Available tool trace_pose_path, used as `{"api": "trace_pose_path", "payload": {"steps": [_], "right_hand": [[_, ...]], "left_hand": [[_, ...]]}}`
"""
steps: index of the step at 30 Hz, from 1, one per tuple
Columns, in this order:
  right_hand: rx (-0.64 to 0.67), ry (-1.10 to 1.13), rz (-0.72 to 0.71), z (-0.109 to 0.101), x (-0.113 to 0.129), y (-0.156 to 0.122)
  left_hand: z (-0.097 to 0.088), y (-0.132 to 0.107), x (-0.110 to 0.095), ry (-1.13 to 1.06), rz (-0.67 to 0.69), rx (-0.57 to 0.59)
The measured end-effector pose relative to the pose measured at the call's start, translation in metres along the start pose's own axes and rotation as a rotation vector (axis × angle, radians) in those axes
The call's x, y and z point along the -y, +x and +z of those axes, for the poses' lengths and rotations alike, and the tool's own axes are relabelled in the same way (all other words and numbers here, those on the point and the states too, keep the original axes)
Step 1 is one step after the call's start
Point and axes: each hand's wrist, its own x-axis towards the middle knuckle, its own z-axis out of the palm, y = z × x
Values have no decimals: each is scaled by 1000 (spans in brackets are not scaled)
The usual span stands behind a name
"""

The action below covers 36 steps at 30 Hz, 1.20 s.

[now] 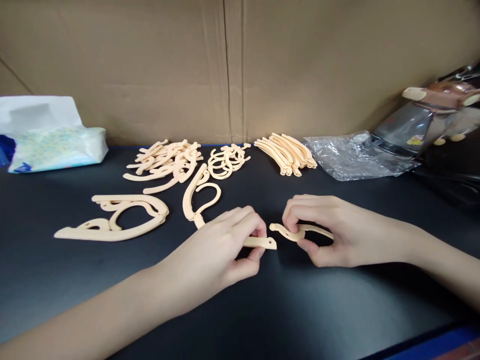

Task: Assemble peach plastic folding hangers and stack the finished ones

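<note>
"What's the biggest thing over there?"

"The brown cardboard wall (150, 65) on the far side, then the black table (300, 310) before it."

"And on the table?"

"A tissue packet (60, 147) far left, a folded hanger (123, 234) nearer on the left, and far right a clear bottle (401, 127) beside a crumpled plastic bag (347, 157). Along the far middle, left to right: a heap of curved arms (165, 157), a pile of hooks (225, 162), a bundle of strips (287, 154)."

"How are the hands?"

"Both near the middle, pinching. The left hand (228, 245) has thumb and fingers closed on a flat piece (260, 242), its holed end poking out to the right. The right hand (330, 230) grips a curved piece (287, 233), knobbed tip pointing left, just apart from the other."

"Is the flat one joined to that loose-looking hook (218, 195) behind?"

"Perhaps; the hand covers the spot, so I can't tell."
</note>
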Motion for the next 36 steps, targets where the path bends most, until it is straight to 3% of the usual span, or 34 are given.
{"api": "trace_pose_path", "payload": {"steps": [10, 16, 24, 30, 36], "right_hand": [[108, 221, 70, -6, 7, -5], [49, 241, 72, -6, 8, -4], [89, 247, 77, -1, 8, -6], [139, 230, 54, -2, 10, -9], [91, 203, 60, 3, 12, -6]], "left_hand": [[3, -5, 3, -65, -46, -64], [2, -3, 7, -76, -59, -95], [1, -6, 8, -60, -43, -79], [-1, -6, 7, -10, 117, 9], [-4, -3, 7, -104, 62, 68]]}}
